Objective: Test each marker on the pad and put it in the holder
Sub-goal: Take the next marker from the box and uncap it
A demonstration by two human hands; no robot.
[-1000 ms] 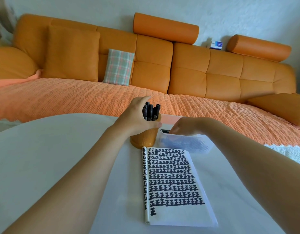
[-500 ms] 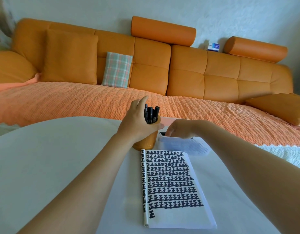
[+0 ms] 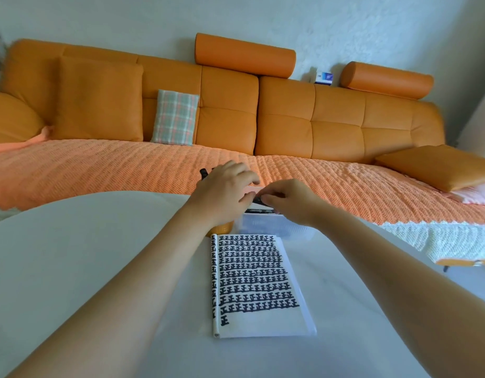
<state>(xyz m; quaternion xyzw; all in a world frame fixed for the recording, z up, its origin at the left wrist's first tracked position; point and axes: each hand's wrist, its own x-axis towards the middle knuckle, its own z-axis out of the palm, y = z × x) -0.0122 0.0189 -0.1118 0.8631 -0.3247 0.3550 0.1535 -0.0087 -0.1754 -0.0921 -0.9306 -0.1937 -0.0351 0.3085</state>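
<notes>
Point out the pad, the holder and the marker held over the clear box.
pad [image 3: 253,282], head view, middle of the inked page.
holder [image 3: 222,229], head view, visible orange base.
marker [image 3: 259,200], head view, dark barrel.

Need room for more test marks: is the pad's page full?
Nearly full: the pad is covered in rows of black marks, with only a blank strip left along its near edge.

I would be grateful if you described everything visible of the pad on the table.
The pad is a white paper block, bound along its left edge, lying flat on the pale table with its long side running away from the person. Rows of dark marker marks fill most of the top sheet; the near strip is blank but for one mark at lower left. Its far edge lies close to the orange holder and clear box. Neither the left hand nor the right hand touches it.
</notes>
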